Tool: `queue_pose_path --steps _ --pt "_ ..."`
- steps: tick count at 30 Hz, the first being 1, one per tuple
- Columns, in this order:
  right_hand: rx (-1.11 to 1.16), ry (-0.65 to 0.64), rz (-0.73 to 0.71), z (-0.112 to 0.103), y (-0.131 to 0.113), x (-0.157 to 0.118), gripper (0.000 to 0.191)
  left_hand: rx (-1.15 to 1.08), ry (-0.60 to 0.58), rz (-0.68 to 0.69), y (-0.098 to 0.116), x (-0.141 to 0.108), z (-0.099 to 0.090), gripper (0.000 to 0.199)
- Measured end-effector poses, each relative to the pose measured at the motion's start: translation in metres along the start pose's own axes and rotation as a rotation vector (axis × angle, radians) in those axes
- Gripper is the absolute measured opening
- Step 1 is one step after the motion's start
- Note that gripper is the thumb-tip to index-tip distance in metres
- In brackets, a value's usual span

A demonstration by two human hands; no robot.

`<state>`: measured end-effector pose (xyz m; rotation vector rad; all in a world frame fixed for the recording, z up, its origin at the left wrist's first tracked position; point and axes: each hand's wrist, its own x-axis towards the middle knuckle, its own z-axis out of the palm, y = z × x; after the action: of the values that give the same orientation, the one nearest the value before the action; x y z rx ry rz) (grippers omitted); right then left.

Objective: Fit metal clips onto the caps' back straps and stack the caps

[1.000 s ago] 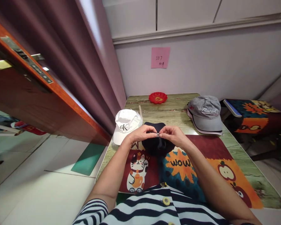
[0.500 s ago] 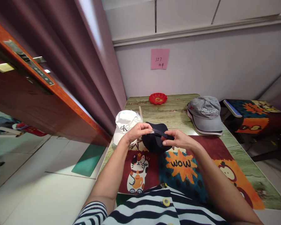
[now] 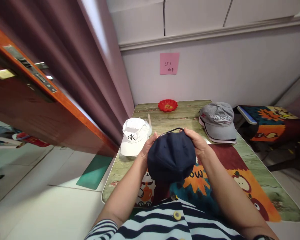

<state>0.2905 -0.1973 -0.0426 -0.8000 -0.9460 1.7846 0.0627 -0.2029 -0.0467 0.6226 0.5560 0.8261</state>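
Note:
A navy blue baseball cap (image 3: 172, 156) is held up over the table, close to my chest, its rounded crown facing me and its back strap along the top edge. My left hand (image 3: 148, 146) grips the cap's left side; most of its fingers are hidden behind the fabric. On the opposite side my right hand (image 3: 195, 140) clasps the upper edge by the strap. Just left of my left hand rests a white cap (image 3: 134, 136) with dark letters. Farther right lies a grey cap (image 3: 218, 120) lettered "Always", apparently stacked on another cap.
A red scalloped dish (image 3: 167, 105) sits at the back of the wood-patterned table (image 3: 187, 117). A colourful printed mat (image 3: 227, 156) covers the near part. The wooden door (image 3: 47, 100) and a curtain (image 3: 90, 66) stand at left; a second covered surface (image 3: 270, 135) is at right.
The navy cap has been turned so its crown faces me, and it is raised nearer. My hands have moved from the strap to the cap's two sides.

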Motion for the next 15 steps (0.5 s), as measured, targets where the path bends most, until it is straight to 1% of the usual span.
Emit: queue_pose_path --steps 2,4,6,8,11,13,15 --pt "0.185 -0.033 0.082 -0.008 0.012 0.004 0.029 -0.094 0.037 -0.055 -0.014 0.001 -0.012 0.035" --pt "0.292 -0.057 0.164 -0.014 0.019 0.006 0.025 -0.157 0.075 -0.061 -0.021 0.002 -0.021 0.028" --pt "0.347 -0.057 0.21 -0.017 0.023 0.008 0.024 -0.193 0.102 -0.043 -0.021 0.005 -0.025 0.029" --pt "0.368 -0.053 0.221 -0.019 0.025 0.01 0.024 -0.198 0.107 -0.04 -0.018 0.007 -0.026 0.036" --pt "0.365 -0.047 0.167 -0.021 0.03 0.01 0.027 -0.183 0.12 -0.016 -0.011 0.01 -0.024 0.041" --pt "0.346 -0.045 0.089 -0.026 0.036 0.008 0.033 -0.201 0.16 0.063 -0.007 0.011 -0.024 0.039" --pt "0.32 -0.065 0.011 -0.033 0.044 0.005 0.043 -0.226 0.213 0.151 -0.005 0.014 -0.026 0.036"
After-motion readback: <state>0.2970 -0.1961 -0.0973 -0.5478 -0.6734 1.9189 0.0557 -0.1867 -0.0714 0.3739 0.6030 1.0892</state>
